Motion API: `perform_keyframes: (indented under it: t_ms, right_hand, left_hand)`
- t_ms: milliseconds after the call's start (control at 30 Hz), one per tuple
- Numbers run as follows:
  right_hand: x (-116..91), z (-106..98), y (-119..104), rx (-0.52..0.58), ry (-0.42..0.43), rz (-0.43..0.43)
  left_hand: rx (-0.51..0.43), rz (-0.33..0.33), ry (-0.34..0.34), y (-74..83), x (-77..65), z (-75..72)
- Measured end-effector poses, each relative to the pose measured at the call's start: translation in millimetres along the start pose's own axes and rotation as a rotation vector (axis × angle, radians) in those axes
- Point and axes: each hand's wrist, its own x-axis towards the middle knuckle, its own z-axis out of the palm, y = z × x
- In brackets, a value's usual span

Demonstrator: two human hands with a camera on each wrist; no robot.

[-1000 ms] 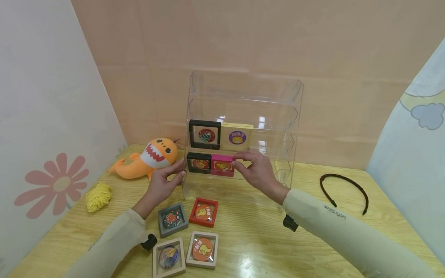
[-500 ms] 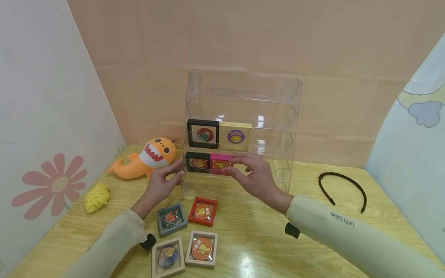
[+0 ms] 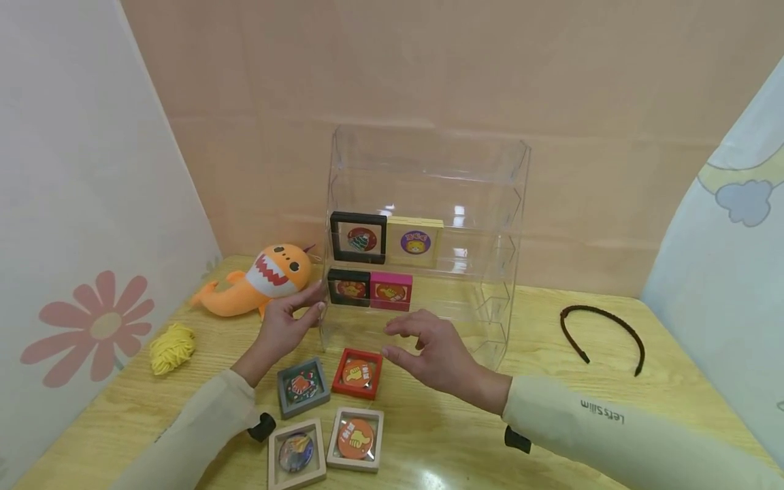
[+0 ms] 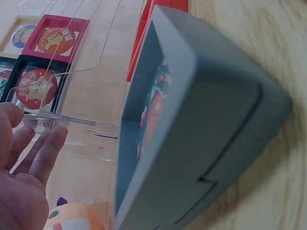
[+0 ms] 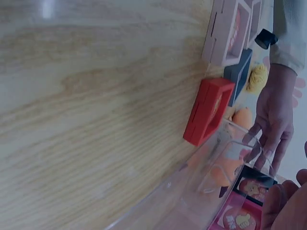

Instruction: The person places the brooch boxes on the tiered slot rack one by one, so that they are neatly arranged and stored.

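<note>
A clear tiered display rack (image 3: 429,197) stands on the table. My left hand (image 3: 284,327) holds its left side edge between thumb and fingers; the left wrist view shows those fingers (image 4: 43,153) at the clear panel. My right hand (image 3: 437,354), with nothing in it, hovers in front of the rack, fingers loosely bent, right of a red frame (image 3: 358,373). On one tier sit a black frame (image 3: 349,288) and a pink frame (image 3: 391,291), side by side. Above them are a larger black frame (image 3: 358,237) and a pale yellow frame (image 3: 414,243).
Near the red frame lie a grey frame (image 3: 303,387) and two beige frames, one with a thumbs-up badge (image 3: 355,439), the other with a bluish badge (image 3: 297,454). An orange plush shark (image 3: 263,279) and yellow yarn (image 3: 173,348) are left; a dark headband (image 3: 603,309) is right.
My right hand has let go of the pink frame and moved down toward the red frame. The pink frame stays beside the black one. My left hand has kept its place on the rack.
</note>
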Motion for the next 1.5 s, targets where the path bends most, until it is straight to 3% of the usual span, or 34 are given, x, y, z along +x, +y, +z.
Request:
perform_keyframes:
  t_ms: [167, 267, 467, 633, 767, 1000, 1100, 1500]
  right_hand:
    - [-10.7, 7.8, -1.0, 0.003, -0.039, -0.035]
    - [-19.0, 12.4, -1.4, -0.007, -0.117, -0.033]
    - [-35.6, 18.7, -6.0, 0.027, -0.382, 0.101]
    - [-49.0, 23.1, -9.9, 0.012, -0.509, 0.174]
    - [-56.5, 26.2, -12.3, -0.023, -0.543, 0.183]
    - [-61.8, 30.0, -12.1, -0.009, -0.546, 0.202]
    - [-62.0, 31.7, -11.7, -0.01, -0.537, 0.191]
    - [-64.9, 37.6, -12.9, -0.096, -0.534, 0.148]
  left_hand:
    - [0.03, 0.012, 0.001, -1.7, -0.5, 0.9]
    - [0.039, 0.017, -0.001, -0.9, -0.8, 1.1]
    - [0.018, 0.04, 0.003, -1.9, -0.5, 0.3]
    - [0.01, 0.033, 0.011, -22.4, 1.7, 0.0]
    - [0.001, 0.007, 0.02, -29.9, 2.2, -0.2]
    - [-0.013, 0.024, 0.007, -1.7, -1.7, 1.1]
    - [0.002, 0.014, 0.004, 3.5, -1.8, 0.9]
    - [-0.011, 0.005, 0.0, 2.3, -1.9, 0.6]
